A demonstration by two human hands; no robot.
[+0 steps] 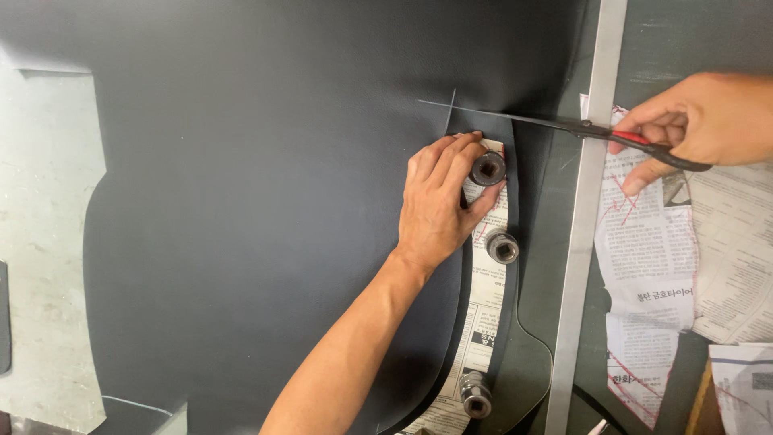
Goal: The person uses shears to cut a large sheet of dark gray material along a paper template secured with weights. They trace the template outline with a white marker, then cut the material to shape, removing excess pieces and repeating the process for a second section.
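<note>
Black sheet (258, 201) covers the worktable; left hand (441, 201) presses flat on a newspaper pattern (483, 322) (socket-weighted), right hand (700, 121) grips scissors (564, 125) beside a metal ruler (584, 225)

**Counts, head view**

Hands: 2, left hand (439, 205) and right hand (699, 121).
Scissors (596, 131): 1 pair, red-handled.
Metal sockets: 3, top socket (488, 168), middle socket (502, 247), bottom socket (476, 396).
Dark leather sheet (266, 201): 1 large sheet.
Newspaper pattern strip (481, 322) on the sheet: 1.
Loose newspaper pieces at right: at least 3, a cut piece (644, 266), a sheet (737, 258) beside it, a corner piece (745, 387); overlaps make the exact count unclear.
Long metal ruler (584, 234): 1.
</note>
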